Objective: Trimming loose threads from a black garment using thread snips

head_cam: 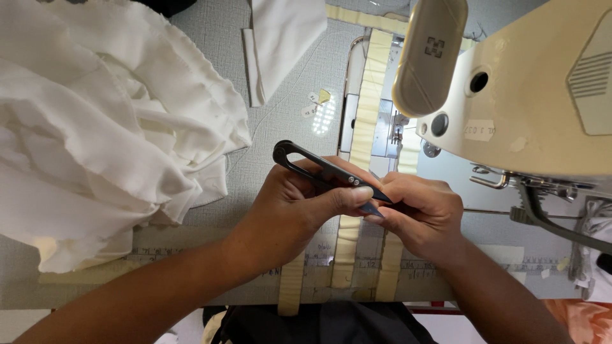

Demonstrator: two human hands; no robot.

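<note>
Gripping black thread snips [325, 171], the left hand [290, 210] closes its fingers [357, 194] round the handle; the blades point at the right hand [424, 213], whose fingers pinch shut on something hidden; white fabric [95, 127] lies heaped on the tabletop [280, 121] beside the sewing machine [535, 95].

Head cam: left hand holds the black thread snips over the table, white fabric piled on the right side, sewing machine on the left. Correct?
Not quite. The sides are swapped: in the head view the white fabric is piled on the left and the sewing machine stands on the right. The rest holds: the left hand holds the black thread snips over the table, with the right hand meeting it at the blade tips.
</note>
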